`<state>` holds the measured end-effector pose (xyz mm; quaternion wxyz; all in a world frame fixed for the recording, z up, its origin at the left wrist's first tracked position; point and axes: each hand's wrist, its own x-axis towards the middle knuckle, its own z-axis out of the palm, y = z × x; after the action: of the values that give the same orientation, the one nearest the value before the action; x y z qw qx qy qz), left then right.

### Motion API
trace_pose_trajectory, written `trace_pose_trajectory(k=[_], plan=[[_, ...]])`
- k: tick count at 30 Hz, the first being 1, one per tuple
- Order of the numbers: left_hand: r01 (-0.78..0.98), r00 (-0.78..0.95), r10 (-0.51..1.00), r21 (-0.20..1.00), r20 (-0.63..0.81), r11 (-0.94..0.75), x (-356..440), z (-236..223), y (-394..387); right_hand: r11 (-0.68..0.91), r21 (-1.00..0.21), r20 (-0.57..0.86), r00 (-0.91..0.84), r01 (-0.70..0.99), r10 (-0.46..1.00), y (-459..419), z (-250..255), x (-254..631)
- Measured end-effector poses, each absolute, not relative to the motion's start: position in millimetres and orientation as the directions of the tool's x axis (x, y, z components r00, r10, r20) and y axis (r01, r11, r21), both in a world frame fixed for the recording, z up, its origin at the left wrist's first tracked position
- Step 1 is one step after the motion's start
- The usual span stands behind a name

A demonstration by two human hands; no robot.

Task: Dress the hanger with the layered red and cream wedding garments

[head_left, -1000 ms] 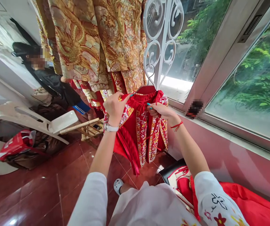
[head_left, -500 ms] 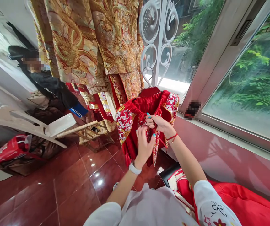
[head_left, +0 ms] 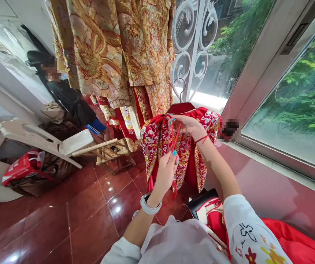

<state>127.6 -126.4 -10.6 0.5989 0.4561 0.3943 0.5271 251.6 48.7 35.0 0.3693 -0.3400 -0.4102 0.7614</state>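
Observation:
A red skirt (head_left: 183, 152) with silver and gold embroidery hangs in front of me from a hanger (head_left: 181, 93) with a metal hook. My left hand (head_left: 166, 170), a white watch on its wrist, pinches a red cord (head_left: 175, 137) below the waistband. At the top of the skirt, my right hand (head_left: 185, 124) is closed, its fingertips at the cord's upper part by the gathered waistband. The cord runs taut between the two hands, and a loose end dangles under my left hand. A thin red string bracelet circles my right wrist.
Gold embroidered garments (head_left: 97, 51) hang behind. A bamboo chair (head_left: 113, 150) and a white plastic chair (head_left: 33, 139) stand left, near a person in black (head_left: 66, 99). Red fabric (head_left: 297, 238) lies at lower right; a window (head_left: 289, 95) lines the right side.
My left hand has moved down, drawing the cord out straight. The skirt's waist has closed up, and its embroidered front panels now hang facing me. My right hand stays near the waistband.

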Motion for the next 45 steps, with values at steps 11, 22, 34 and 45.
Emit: trace_pose_trajectory(k=[11,22,34,45], plan=[[0.147,0.272,0.962,0.987,0.02,-0.062,107,-63,-104,-0.325,-0.922,-0.152,-0.573,-0.211,0.805,32,-1,249],[0.447,-0.082,0.852,0.783,0.518,-0.433,-3,-15,24,-0.323,-0.935,-0.171,-0.608,-0.149,0.775,31,4,260],[0.361,0.192,0.896,0.821,0.399,-0.443,-25,4,48,-0.431,-0.892,-0.292,-0.556,-0.135,0.778,28,14,262],[0.328,-0.329,0.77,0.831,0.547,-0.45,63,-4,-10,-0.515,-0.838,-0.304,-0.631,-0.178,0.713,28,17,255]])
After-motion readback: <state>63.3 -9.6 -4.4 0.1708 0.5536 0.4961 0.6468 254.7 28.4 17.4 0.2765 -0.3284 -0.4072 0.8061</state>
